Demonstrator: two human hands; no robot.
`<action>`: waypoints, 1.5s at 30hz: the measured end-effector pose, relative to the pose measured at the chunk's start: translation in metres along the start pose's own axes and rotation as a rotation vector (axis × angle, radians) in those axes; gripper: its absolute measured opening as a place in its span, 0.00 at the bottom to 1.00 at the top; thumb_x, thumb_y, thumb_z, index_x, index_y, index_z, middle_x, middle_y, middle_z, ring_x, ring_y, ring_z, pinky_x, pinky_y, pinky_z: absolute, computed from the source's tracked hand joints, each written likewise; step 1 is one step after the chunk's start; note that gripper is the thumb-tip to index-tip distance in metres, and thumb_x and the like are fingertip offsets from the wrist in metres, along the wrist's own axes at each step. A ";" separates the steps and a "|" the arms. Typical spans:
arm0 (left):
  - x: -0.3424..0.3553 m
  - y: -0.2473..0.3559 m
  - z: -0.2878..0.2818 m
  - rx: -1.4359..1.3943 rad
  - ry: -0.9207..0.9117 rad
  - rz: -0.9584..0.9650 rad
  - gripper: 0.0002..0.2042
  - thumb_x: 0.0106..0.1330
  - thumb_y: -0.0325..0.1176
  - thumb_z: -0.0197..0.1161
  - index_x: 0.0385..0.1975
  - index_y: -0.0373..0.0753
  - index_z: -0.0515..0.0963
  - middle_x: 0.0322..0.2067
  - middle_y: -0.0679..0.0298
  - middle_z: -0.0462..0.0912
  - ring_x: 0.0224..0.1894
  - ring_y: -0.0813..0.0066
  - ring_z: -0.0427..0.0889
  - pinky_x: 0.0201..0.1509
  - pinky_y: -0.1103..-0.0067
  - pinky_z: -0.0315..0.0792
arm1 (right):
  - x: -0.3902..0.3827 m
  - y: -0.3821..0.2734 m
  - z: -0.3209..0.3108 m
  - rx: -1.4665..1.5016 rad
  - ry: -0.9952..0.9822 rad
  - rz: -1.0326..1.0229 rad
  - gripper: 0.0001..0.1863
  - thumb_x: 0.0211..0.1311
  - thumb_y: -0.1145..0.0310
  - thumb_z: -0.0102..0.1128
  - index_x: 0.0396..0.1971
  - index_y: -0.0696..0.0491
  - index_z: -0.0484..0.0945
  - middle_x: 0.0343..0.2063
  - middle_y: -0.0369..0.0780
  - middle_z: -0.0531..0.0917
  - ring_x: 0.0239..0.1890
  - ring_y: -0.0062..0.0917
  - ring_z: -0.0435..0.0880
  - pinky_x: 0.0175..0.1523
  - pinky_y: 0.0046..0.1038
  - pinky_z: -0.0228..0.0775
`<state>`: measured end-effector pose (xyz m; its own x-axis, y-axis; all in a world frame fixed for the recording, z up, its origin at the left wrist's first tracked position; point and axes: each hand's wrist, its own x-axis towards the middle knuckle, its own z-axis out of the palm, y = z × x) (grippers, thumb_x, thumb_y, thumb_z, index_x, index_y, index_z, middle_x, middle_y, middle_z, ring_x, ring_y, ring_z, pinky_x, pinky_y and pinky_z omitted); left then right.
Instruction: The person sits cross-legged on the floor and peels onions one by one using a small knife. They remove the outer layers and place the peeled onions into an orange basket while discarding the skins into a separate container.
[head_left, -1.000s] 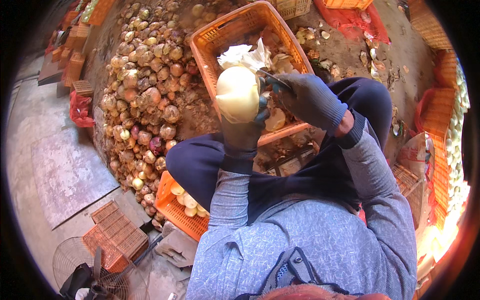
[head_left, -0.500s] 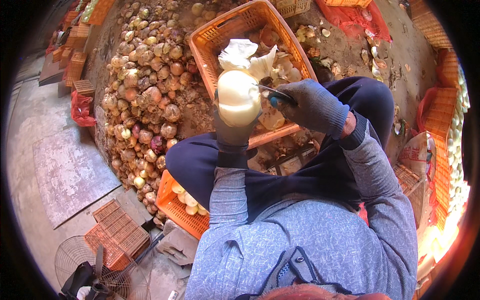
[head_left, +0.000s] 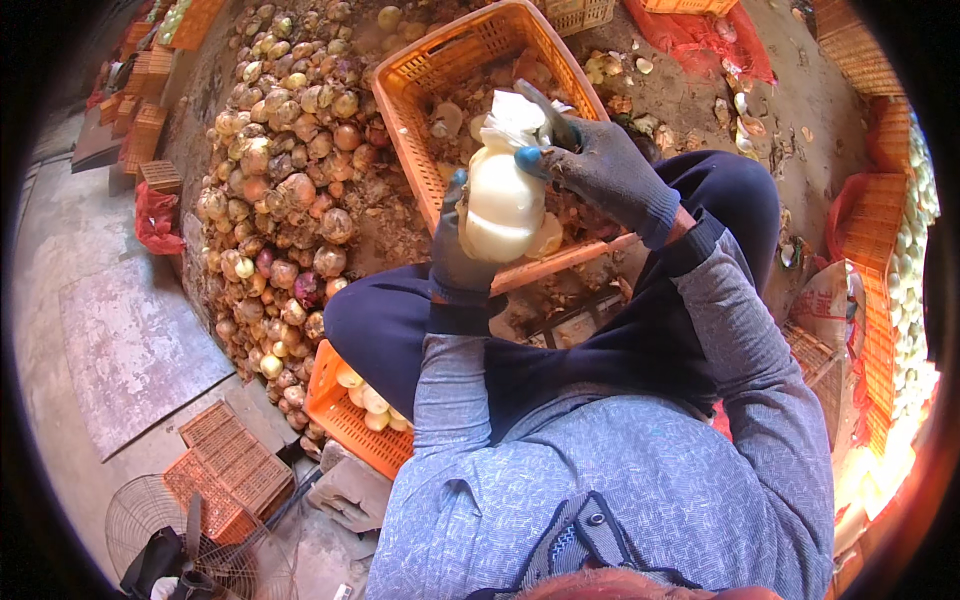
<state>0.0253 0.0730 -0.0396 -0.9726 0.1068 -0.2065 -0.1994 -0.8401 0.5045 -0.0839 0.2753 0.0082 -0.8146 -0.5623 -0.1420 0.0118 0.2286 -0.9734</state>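
Over the near end of the orange crate (head_left: 565, 262), the gloved left hand (head_left: 457, 258) cups a peeled onion (head_left: 505, 205), fingers curled around it. The gloved right hand (head_left: 610, 170) grips a knife (head_left: 546, 110) in its fingers, thumb at the onion's top; unpeeled onions (head_left: 290, 180) heap left of the crate.

Red printed marks stand on a pale sack (head_left: 824, 298) on the right of the scene, just beside an orange crate (head_left: 872, 235). They are small, bent by the view and too unclear to read for certain. No other lettering, number, label or sign can be read, near or far, left or right.
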 end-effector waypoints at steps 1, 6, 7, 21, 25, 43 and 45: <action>0.001 -0.001 -0.003 -0.220 -0.062 -0.065 0.30 0.84 0.52 0.50 0.74 0.34 0.65 0.68 0.49 0.75 0.68 0.53 0.77 0.75 0.55 0.69 | 0.000 -0.007 0.000 0.012 0.004 0.008 0.25 0.72 0.52 0.68 0.50 0.61 0.87 0.33 0.37 0.88 0.35 0.20 0.84 0.44 0.26 0.78; -0.001 0.000 -0.004 -0.259 -0.182 -0.092 0.31 0.84 0.52 0.50 0.75 0.34 0.64 0.70 0.50 0.73 0.71 0.53 0.74 0.77 0.56 0.67 | -0.003 -0.005 0.009 0.113 0.089 -0.020 0.18 0.74 0.60 0.68 0.48 0.63 0.86 0.29 0.33 0.87 0.34 0.16 0.81 0.42 0.25 0.77; -0.004 0.001 -0.004 -0.020 -0.181 -0.016 0.31 0.84 0.52 0.50 0.75 0.34 0.64 0.70 0.50 0.74 0.70 0.53 0.75 0.77 0.56 0.67 | -0.004 -0.005 0.012 0.109 0.106 -0.067 0.17 0.74 0.62 0.68 0.48 0.63 0.86 0.30 0.34 0.87 0.33 0.16 0.80 0.42 0.25 0.77; -0.007 0.006 0.010 0.308 0.071 -0.031 0.31 0.81 0.55 0.54 0.71 0.34 0.69 0.63 0.51 0.81 0.62 0.55 0.83 0.69 0.59 0.77 | 0.009 0.017 0.014 0.188 0.086 0.020 0.14 0.72 0.65 0.67 0.47 0.61 0.86 0.31 0.40 0.89 0.34 0.20 0.84 0.42 0.26 0.78; -0.001 0.007 0.000 -0.150 -0.029 -0.127 0.34 0.80 0.57 0.54 0.72 0.34 0.69 0.65 0.51 0.80 0.65 0.55 0.81 0.70 0.59 0.76 | 0.009 0.009 0.015 0.102 0.105 0.059 0.18 0.72 0.66 0.67 0.56 0.60 0.84 0.36 0.36 0.90 0.37 0.13 0.81 0.45 0.23 0.77; -0.003 -0.008 0.019 -0.408 0.076 -0.072 0.36 0.78 0.63 0.50 0.70 0.35 0.68 0.63 0.47 0.78 0.59 0.47 0.83 0.65 0.57 0.80 | 0.005 -0.016 -0.015 0.413 0.516 -0.066 0.13 0.71 0.64 0.67 0.45 0.58 0.87 0.32 0.38 0.89 0.34 0.23 0.87 0.38 0.27 0.79; -0.004 -0.009 0.020 -0.439 -0.051 -0.050 0.36 0.77 0.61 0.52 0.70 0.34 0.68 0.63 0.45 0.78 0.59 0.44 0.82 0.64 0.54 0.80 | 0.012 -0.002 -0.028 0.477 0.412 0.132 0.20 0.71 0.58 0.71 0.50 0.59 0.87 0.35 0.37 0.90 0.35 0.19 0.86 0.40 0.25 0.78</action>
<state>0.0288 0.0910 -0.0270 -0.9700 0.1697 -0.1742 -0.1872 -0.9783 0.0892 -0.1099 0.2905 0.0138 -0.9436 -0.1801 -0.2779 0.3064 -0.1568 -0.9389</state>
